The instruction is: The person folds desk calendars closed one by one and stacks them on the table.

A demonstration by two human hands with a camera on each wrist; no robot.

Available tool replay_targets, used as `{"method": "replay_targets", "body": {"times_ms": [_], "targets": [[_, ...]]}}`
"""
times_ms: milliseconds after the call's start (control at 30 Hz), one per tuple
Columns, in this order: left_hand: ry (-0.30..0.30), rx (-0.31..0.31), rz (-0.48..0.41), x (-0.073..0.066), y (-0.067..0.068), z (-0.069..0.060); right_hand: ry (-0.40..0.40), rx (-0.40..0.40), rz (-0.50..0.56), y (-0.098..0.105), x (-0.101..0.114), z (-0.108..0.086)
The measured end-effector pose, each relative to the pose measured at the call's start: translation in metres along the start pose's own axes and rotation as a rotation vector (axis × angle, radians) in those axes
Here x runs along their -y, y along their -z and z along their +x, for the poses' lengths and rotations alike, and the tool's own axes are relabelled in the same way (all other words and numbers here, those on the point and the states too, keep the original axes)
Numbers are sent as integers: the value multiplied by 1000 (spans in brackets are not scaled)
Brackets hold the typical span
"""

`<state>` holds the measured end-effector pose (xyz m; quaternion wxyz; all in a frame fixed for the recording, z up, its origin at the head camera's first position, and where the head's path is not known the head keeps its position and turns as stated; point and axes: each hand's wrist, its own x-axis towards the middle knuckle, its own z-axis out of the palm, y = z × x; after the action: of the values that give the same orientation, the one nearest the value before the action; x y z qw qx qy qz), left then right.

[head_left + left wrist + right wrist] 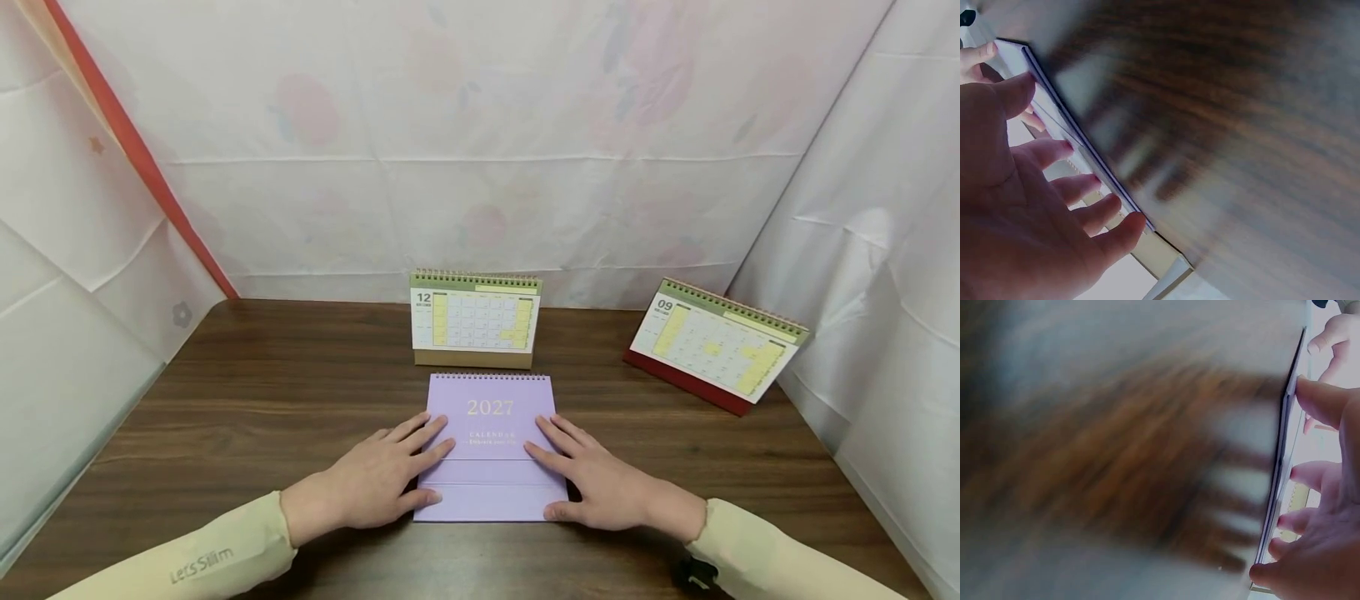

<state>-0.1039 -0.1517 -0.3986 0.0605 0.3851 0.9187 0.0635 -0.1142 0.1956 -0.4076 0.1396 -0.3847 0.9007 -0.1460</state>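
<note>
A purple 2027 desk calendar (pixel 491 472) lies flat on the wooden table, its spiral binding at the far edge. My left hand (pixel 378 475) rests on its left side, fingers spread and fairly straight across the cover. On the opposite side, my right hand (pixel 603 479) touches the right edge in much the same way. In the left wrist view the calendar's thin edge (pixel 1079 134) runs beside the fingertips. The right wrist view shows the fingertips along the other edge of the calendar (pixel 1277 456).
Just behind the purple calendar stands a desk calendar with a tan base (pixel 474 321), open at month 12. Farther right, an angled calendar with a red base (pixel 712 346) shows month 09. Patterned white cloth (pixel 480 125) hangs behind the table (pixel 315 367) and at both sides.
</note>
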Motion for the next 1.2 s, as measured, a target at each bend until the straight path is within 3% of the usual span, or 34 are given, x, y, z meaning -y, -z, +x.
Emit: {"method": "replay_targets", "body": {"times_ms": [100,300,400,533,633,833,1000,1200], "targets": [[32,-27,-30,1,0,1,-13,-31,31,0,1,1],[178,-30,-176,6,1,1,-101,-122,102,1,2,-1],[204,-17,-272,7,1,2,-138,-138,151,2,2,-2],[226,-51,-385,5,2,6,-149,-114,201,4,3,-1],[308,-100,-504,1,6,11,-153,-104,203,3,4,0],[532,-230,-809,-4,11,23,-164,-112,192,3,7,3],[667,-288,-1043,-2,11,26,-169,-122,195,2,8,2],[722,-307,-1213,7,5,32,-172,-144,205,0,7,2]]}}
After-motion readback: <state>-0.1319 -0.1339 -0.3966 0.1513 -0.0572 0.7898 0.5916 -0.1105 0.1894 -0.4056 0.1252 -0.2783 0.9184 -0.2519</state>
